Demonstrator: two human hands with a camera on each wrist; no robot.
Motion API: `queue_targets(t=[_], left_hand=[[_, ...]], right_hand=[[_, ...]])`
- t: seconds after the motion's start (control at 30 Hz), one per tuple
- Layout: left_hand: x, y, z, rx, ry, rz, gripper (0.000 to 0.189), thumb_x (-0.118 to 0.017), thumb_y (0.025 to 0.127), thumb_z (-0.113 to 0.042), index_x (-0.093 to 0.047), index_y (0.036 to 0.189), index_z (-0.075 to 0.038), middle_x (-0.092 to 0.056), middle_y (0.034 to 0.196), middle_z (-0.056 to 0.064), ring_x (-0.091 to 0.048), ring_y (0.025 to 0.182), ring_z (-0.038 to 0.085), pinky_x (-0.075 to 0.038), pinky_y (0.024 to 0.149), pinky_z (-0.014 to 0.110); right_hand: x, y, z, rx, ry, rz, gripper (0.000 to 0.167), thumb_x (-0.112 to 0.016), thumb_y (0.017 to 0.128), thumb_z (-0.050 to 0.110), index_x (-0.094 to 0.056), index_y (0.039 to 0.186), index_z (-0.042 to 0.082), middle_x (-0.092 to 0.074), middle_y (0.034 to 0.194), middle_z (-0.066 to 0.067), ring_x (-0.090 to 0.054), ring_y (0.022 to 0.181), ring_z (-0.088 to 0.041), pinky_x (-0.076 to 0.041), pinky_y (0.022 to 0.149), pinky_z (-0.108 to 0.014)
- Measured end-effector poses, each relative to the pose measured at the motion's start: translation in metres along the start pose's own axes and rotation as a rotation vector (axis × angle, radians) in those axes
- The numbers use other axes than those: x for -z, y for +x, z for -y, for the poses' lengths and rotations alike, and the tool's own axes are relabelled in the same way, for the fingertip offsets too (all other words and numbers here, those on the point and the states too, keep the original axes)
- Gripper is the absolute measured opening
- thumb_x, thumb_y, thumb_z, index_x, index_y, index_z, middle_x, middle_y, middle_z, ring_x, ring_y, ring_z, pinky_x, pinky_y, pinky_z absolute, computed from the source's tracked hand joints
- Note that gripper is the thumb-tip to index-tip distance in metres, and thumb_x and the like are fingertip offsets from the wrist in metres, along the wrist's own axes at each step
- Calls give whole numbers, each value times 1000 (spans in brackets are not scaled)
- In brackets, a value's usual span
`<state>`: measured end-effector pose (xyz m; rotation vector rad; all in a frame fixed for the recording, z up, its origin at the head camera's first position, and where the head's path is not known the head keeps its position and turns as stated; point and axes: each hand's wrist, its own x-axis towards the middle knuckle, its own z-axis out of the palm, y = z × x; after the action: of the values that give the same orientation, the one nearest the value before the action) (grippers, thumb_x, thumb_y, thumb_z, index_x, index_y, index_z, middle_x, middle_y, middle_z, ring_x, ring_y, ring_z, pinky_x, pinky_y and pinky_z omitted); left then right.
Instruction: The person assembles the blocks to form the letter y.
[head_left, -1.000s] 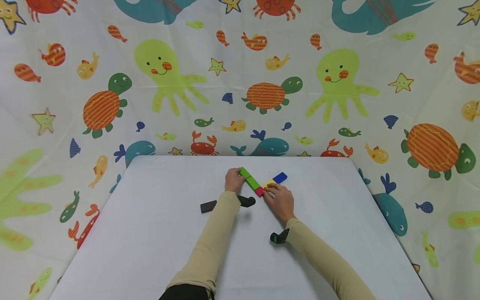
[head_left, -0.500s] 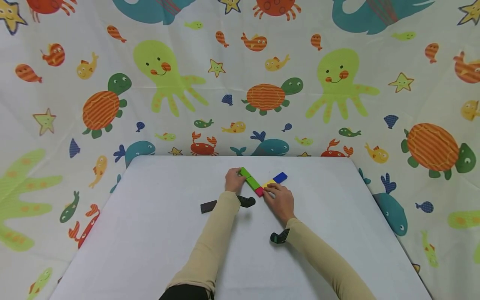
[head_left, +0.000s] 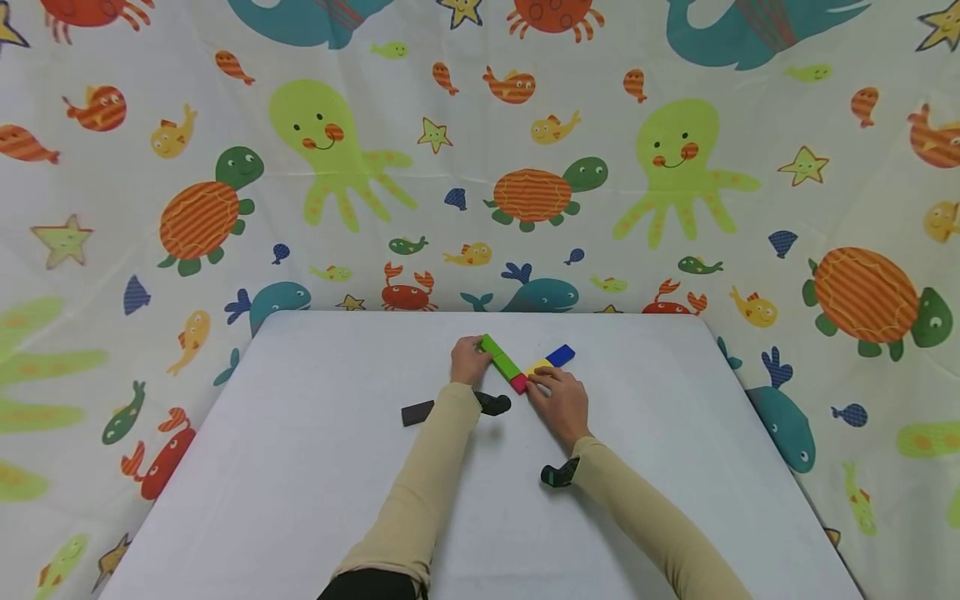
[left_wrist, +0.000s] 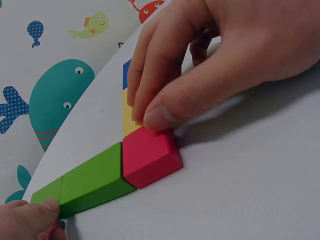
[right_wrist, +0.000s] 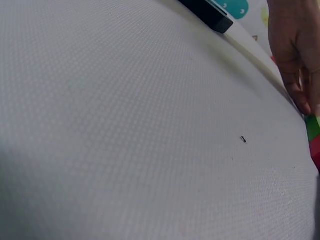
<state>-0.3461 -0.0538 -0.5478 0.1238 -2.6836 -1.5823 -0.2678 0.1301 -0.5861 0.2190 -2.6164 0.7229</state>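
Two green blocks (head_left: 503,364) lie end to end, with a red block (head_left: 518,383) against their near end. A yellow block (left_wrist: 130,112) and a blue block (head_left: 560,356) run from the red one toward the back right, so the row forms a V. My left hand (head_left: 470,362) pinches the green blocks around their joint, its thumb (left_wrist: 49,205) on the near side. My right hand (head_left: 561,406) pinches the yellow block, thumb tip right at the red block's edge. Its fingers hide much of the yellow block. In the right wrist view only my left hand (right_wrist: 297,60) shows.
A dark brown block (head_left: 417,414) lies left of my left forearm, which partly covers it. Black wrist camera mounts (head_left: 558,475) stick out from both sleeves. The white table (head_left: 300,467) ends at a sea-animal print curtain (head_left: 450,167).
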Motion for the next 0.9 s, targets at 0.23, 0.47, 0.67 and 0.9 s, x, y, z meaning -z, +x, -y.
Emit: queue_targets(t=[0.23, 0.47, 0.67, 0.9], left_hand=[[-1, 4, 2, 34, -13, 21, 45, -68, 89, -3, -57, 132, 4, -54, 135, 19, -48, 128, 31, -39, 107, 41], [-1, 3, 3, 51, -20, 22, 44, -68, 90, -4, -57, 132, 3, -54, 136, 18, -48, 129, 30, -39, 108, 42], [1, 3, 4, 26, -9, 8, 43, -68, 89, -3, -59, 130, 5, -55, 134, 19, -48, 128, 32, -38, 108, 43], [10, 3, 7, -18, 25, 25, 43, -69, 89, -8, -60, 130, 4, -56, 134, 20, -46, 131, 33, -37, 109, 43]], right_hand=[[0, 1, 1, -19, -5, 19, 24, -71, 90, 31, -77, 108, 15, -69, 114, -1, -61, 104, -24, -48, 79, -38], [-1, 1, 1, -26, 1, 26, 25, -71, 91, 31, -77, 108, 15, -69, 114, -1, -60, 105, -24, -48, 80, -38], [-2, 1, 2, -13, -5, 13, 25, -72, 90, 31, -77, 108, 15, -69, 114, -2, -60, 102, -24, -48, 78, -38], [1, 0, 1, -11, 11, 13, 25, -72, 89, 31, -77, 108, 15, -69, 113, -2, -61, 102, -25, -48, 78, -39]])
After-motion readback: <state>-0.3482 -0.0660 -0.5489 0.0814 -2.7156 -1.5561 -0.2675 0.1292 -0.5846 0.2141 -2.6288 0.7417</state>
